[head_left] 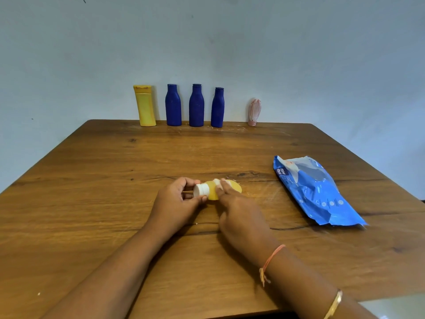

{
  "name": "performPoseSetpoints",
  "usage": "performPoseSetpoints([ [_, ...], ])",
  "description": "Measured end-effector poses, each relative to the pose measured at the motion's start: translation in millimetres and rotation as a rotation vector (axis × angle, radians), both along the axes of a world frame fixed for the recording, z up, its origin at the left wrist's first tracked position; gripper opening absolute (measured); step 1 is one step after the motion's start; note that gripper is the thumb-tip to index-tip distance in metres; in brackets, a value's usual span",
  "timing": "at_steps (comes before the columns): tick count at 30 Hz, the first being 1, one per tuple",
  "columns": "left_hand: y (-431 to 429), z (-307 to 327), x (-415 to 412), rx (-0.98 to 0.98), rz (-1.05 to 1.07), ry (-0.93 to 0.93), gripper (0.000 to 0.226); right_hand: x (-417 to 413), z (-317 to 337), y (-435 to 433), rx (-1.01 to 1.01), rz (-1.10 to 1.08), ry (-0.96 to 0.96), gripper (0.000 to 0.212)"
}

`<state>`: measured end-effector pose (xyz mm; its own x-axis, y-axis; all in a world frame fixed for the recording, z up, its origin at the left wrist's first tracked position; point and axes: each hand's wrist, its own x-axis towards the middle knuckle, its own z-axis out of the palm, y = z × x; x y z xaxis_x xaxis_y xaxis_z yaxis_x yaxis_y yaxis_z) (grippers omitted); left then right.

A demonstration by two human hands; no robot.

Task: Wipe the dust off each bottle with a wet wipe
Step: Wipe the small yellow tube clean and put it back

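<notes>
Wooden surface, set against a pale wall. Grain is dark, with faint whitish smears near the middle and along the back edge.

Blue wipes pack lies flat at right, well apart from the hands. It looks crumpled and floppy.

Back row against the wall, left to right, all upright:
- tall yellow bottle
- three blue bottles
- small pink bottle, apart from the others

Whether any is dusty cannot be told at this range.

Left hand: fingers curled round the cap end of the bottle being worked, thumb below, steadying it.

Right hand: thumb and fingers close over the bottle's body with the wipe trapped under them. A thread and a bangle sit on this wrist.

Small yellow bottle is held on its side between both hands, just above or on the surface near its middle; contact unclear. White cap points left.

Wet wipe: only a small white fold shows at the fingertips.

Handling, as judged:
- The bottle looks like light, stiff plastic, smooth, and likely slippery once damp.
- The ribbed cap probably gives the surest hold, leaving the body free for wiping.
- The wipe is limp and needs finger pressure to stay put.
- The tall back bottles may tip if nudged, so grasp them at mid-body.
</notes>
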<state>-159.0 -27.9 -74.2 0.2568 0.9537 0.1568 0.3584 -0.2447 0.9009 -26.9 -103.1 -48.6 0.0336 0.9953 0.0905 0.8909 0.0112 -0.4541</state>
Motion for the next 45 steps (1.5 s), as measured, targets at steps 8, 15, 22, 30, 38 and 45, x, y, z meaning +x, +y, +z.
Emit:
performPoseSetpoints([
  [8, -1, -1, 1, 0.021, 0.028, 0.036, 0.029, 2, 4, 6, -0.029, -0.190, 0.081, 0.053],
  [15, -5, 2, -1, 0.038, 0.037, 0.018, 0.018, -29, 3, -6, 0.050, 0.075, 0.120, 0.061],
  [22, -1, 0, 1, -0.005, 0.021, 0.009, 0.028, 14, 1, 11, -0.041, -0.144, 0.068, 0.057],
  [30, -3, 3, 1, -0.002, 0.015, 0.012, 0.026, -12, 2, 4, 0.078, -0.112, 0.122, 0.052],
  [38, -4, 3, 0, 0.012, 0.025, 0.010, 0.020, -10, -4, 6, 0.168, 0.105, 0.049, 0.055],
  [45, -4, 7, -2, 0.001, 0.005, -0.001, 0.029, 34, 1, 23, 0.012, -0.183, 0.278, 0.041],
])
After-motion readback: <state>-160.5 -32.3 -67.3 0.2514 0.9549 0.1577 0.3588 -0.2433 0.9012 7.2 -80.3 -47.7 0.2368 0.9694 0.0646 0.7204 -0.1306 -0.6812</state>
